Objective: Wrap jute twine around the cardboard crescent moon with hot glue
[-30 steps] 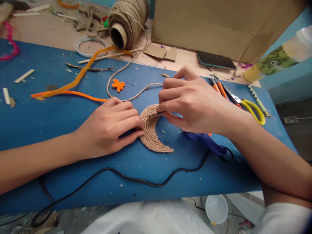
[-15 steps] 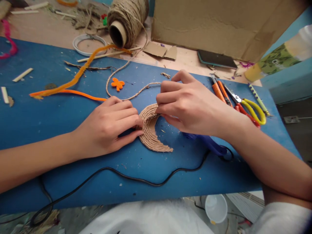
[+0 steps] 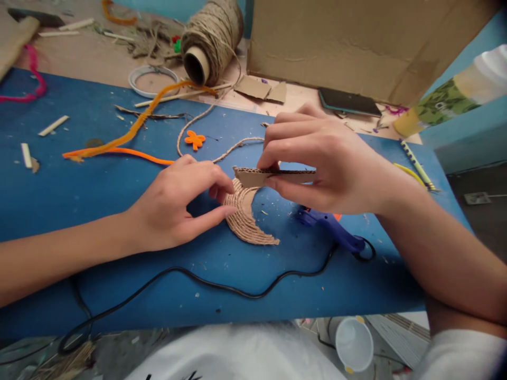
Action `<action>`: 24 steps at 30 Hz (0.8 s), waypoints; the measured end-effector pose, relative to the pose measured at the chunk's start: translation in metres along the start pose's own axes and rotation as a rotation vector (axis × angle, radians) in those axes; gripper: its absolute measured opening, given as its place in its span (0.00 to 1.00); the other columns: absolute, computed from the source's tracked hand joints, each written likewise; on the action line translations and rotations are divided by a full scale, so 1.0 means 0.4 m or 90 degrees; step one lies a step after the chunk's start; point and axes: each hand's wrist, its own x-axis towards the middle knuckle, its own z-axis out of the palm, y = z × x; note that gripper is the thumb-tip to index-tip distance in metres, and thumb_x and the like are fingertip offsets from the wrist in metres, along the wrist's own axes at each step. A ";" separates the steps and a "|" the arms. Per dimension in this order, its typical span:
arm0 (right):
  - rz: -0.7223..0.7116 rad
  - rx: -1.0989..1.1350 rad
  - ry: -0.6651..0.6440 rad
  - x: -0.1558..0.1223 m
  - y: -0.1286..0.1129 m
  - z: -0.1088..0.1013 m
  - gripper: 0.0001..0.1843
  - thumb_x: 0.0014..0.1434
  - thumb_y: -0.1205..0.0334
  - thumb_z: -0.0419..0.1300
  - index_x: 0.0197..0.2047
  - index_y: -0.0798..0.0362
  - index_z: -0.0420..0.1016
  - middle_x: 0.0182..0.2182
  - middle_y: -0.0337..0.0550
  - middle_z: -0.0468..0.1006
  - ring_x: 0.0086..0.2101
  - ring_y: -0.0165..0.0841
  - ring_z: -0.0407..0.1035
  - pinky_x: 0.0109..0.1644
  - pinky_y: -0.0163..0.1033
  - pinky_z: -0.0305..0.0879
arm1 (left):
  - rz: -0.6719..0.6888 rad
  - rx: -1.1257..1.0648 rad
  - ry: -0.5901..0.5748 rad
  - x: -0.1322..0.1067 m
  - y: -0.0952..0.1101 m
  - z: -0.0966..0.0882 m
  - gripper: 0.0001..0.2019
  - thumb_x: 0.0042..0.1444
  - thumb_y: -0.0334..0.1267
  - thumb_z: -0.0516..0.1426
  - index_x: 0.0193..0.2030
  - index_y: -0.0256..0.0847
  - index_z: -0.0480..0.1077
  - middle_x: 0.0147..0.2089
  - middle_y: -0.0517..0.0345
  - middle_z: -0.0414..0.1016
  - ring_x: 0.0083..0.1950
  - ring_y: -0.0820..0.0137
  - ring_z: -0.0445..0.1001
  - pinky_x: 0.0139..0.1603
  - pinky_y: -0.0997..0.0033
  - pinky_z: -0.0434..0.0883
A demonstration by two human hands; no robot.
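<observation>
A crescent (image 3: 247,219) of cardboard lies on the blue mat, covered in rows of jute twine, with a bare strip of card along its inner curve. My right hand (image 3: 320,158) pinches a small flat cardboard piece (image 3: 251,178) between thumb and fingers, held edge-on over the crescent's upper part, which it partly hides. At the crescent's left side is my left hand (image 3: 182,200), thumb and fingers apart, the tips at its edge. Loose jute twine (image 3: 240,142) runs behind both hands; where it ends is hidden by the right hand.
A blue glue gun (image 3: 332,227) lies right of the crescent, its black cord (image 3: 237,291) crossing the front. Behind are an orange felt flower (image 3: 195,140), an orange pipe cleaner (image 3: 138,124), a twine spool (image 3: 216,39), a phone (image 3: 348,102) and a cup (image 3: 447,95).
The cardboard piece now shows in my right hand, which has turned and shifted slightly right. My left fingers and thumb have spread apart. The view has shifted slightly.
</observation>
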 end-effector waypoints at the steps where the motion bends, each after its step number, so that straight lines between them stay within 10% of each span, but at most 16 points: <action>1: -0.007 0.019 -0.002 0.000 -0.003 0.000 0.08 0.75 0.61 0.59 0.42 0.44 0.78 0.40 0.40 0.82 0.45 0.39 0.75 0.60 0.52 0.68 | -0.018 -0.014 0.017 0.001 0.007 -0.003 0.05 0.78 0.40 0.63 0.53 0.45 0.72 0.43 0.64 0.80 0.42 0.68 0.79 0.51 0.63 0.70; 9: -0.047 0.094 0.001 0.006 -0.015 0.020 0.09 0.79 0.63 0.56 0.43 0.47 0.75 0.40 0.40 0.80 0.44 0.38 0.73 0.51 0.51 0.63 | -0.069 -0.081 0.091 0.013 0.028 -0.007 0.10 0.78 0.44 0.67 0.46 0.42 0.78 0.36 0.69 0.83 0.36 0.76 0.80 0.46 0.75 0.74; 15: -0.045 0.073 0.035 0.008 -0.014 0.023 0.12 0.81 0.59 0.56 0.44 0.48 0.77 0.39 0.42 0.82 0.44 0.39 0.75 0.52 0.50 0.65 | -0.139 -0.074 0.074 0.004 0.041 -0.012 0.07 0.77 0.40 0.66 0.44 0.46 0.81 0.38 0.68 0.87 0.39 0.71 0.84 0.48 0.66 0.78; 20: 0.257 -0.184 0.167 -0.005 0.039 -0.026 0.19 0.80 0.52 0.59 0.62 0.49 0.86 0.59 0.57 0.85 0.65 0.60 0.76 0.71 0.68 0.66 | -0.285 -0.023 0.181 0.019 0.010 -0.037 0.18 0.74 0.50 0.69 0.36 0.43 0.75 0.35 0.63 0.81 0.35 0.71 0.74 0.38 0.61 0.70; 24: 0.424 -0.298 0.213 -0.036 0.073 -0.066 0.36 0.77 0.49 0.64 0.82 0.54 0.72 0.78 0.67 0.69 0.77 0.70 0.62 0.76 0.74 0.62 | -0.325 -0.025 0.259 0.027 -0.032 -0.043 0.19 0.68 0.47 0.74 0.51 0.43 0.70 0.46 0.62 0.78 0.41 0.72 0.76 0.39 0.63 0.70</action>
